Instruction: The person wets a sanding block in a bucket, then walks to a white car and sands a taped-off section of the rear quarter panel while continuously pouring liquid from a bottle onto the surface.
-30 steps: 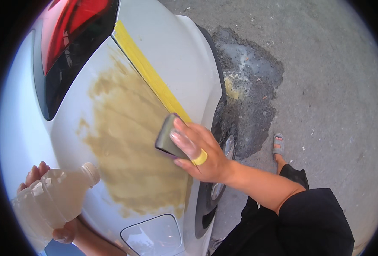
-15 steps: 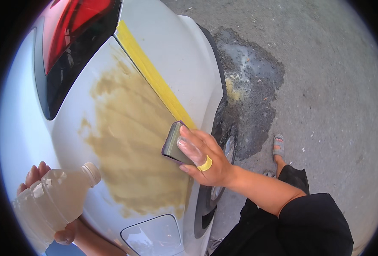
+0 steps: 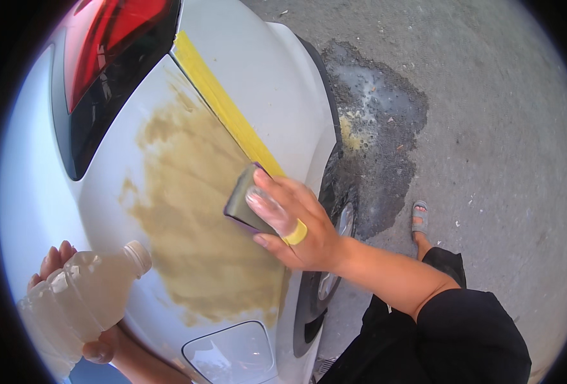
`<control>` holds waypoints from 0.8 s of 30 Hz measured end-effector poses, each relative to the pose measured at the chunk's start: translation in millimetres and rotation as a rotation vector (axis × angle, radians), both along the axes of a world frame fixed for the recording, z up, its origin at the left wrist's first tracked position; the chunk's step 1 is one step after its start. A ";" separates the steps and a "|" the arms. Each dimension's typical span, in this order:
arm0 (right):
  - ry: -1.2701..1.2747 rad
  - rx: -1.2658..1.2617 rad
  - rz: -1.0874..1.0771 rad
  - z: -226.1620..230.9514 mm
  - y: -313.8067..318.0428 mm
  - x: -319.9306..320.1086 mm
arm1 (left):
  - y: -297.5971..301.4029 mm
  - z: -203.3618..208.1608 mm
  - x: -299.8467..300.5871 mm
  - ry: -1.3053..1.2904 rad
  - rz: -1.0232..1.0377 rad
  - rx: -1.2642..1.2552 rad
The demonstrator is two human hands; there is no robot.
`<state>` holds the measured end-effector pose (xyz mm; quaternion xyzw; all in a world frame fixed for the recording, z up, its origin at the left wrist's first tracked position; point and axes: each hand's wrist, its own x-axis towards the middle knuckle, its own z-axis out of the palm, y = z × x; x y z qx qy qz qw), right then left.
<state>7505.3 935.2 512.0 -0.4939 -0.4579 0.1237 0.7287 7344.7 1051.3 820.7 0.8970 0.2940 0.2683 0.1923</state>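
Note:
My right hand (image 3: 296, 221) is closed around a sanding block (image 3: 240, 195), dark grey with a purple edge, pressed flat against the car panel. One finger is wrapped in clear film held with yellow tape. Under the block spreads a tan filler patch (image 3: 194, 211) on the white car body. A strip of yellow masking tape (image 3: 222, 105) runs along the panel seam just beyond the hand. At the lower left, my left hand (image 3: 53, 262) grips a clear plastic bottle (image 3: 85, 291) of cloudy liquid, tilted with its white cap end toward the patch.
A red tail light (image 3: 120, 45) sits at the upper left, and a fuel flap (image 3: 232, 352) lies below the patch. The wheel (image 3: 328, 281) is right of the panel. Beyond it are a wet puddle (image 3: 379, 102) on grey pavement and my sandalled foot (image 3: 419, 217).
My right hand has slid the sanding block a little left and up across the filler patch. The left hand and bottle have barely moved.

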 end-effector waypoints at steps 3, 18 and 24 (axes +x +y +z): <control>-0.067 0.026 -0.080 40.5 56.0 41.0 | -0.7 -5.2 5.7 0.003 0.014 0.024; -0.047 0.004 -0.034 29.8 55.3 40.5 | 0.0 -10.9 4.0 -0.013 0.031 0.025; -0.004 0.007 0.001 -10.2 -0.5 -2.0 | 2.9 1.4 -8.2 0.015 -0.018 -0.014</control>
